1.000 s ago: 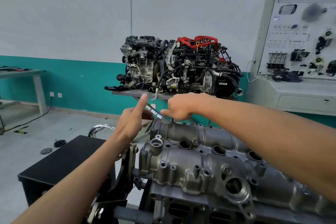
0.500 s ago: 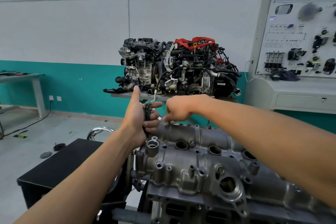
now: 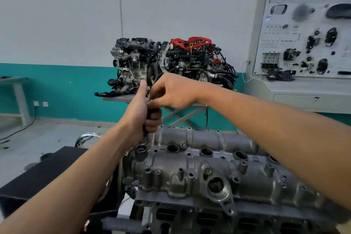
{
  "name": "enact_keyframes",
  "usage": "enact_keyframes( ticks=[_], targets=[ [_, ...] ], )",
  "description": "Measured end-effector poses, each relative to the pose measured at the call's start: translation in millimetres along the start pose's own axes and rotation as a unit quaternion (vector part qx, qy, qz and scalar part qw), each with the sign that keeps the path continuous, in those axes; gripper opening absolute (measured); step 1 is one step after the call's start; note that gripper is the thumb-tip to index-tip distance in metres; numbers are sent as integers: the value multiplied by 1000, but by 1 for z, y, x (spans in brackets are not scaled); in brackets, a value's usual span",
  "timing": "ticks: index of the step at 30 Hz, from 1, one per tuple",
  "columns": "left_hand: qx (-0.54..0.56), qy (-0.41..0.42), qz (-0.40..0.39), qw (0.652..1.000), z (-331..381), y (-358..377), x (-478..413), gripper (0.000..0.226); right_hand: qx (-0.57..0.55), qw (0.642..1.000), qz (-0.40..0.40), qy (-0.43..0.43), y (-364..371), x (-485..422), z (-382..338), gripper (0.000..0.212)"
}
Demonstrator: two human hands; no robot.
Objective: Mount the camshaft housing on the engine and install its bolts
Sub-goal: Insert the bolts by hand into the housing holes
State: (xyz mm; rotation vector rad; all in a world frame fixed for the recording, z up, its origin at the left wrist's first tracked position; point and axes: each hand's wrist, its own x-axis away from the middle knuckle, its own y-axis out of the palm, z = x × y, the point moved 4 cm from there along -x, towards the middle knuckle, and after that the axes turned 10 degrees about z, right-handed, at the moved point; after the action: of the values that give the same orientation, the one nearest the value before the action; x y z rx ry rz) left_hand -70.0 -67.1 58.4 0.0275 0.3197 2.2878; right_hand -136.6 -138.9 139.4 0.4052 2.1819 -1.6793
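Left hand: fingers curled round black tool handle, thumb upright. Right hand: fingertips pinch the handle's top. Just below lies the camshaft housing on the engine. Behind, a display engine, training panel, teal-banded wall and grey floor.

White-and-teal wall, grey floor, table left, training panel right
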Motion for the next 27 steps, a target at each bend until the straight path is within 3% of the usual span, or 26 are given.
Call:
enact_keyframes(
  ticks=[4,9,13,16,18,20,22,24,27],
  targets=[
    [-9,10,-2,1000,7,10,1,67,-68,997,34,9,-15,11,5,23],
    [-4,1,-9,1000,6,27,-1,53,-62,997,37,23,-25,21,17,31],
    [-16,-6,-25,1000,1,37,-3,55,-80,992,75,58,-45,27,34,10],
    [-56,-10,-16,998,-6,39,-6,53,-110,979,144,94,-65,33,51,6],
    [-117,36,16,992,-6,37,-9,49,-84,979,154,107,-73,40,62,6],
    [-234,138,68,960,1,34,-16,45,-11,986,134,102,-76,49,70,7],
    [-369,238,95,894,10,38,-23,31,65,988,95,102,-71,59,79,11],
    [-465,277,54,839,15,51,-27,14,93,988,64,104,-62,69,87,15],
    [-491,265,-53,828,11,75,-32,32,51,991,71,104,-50,80,98,15]
  ],
)
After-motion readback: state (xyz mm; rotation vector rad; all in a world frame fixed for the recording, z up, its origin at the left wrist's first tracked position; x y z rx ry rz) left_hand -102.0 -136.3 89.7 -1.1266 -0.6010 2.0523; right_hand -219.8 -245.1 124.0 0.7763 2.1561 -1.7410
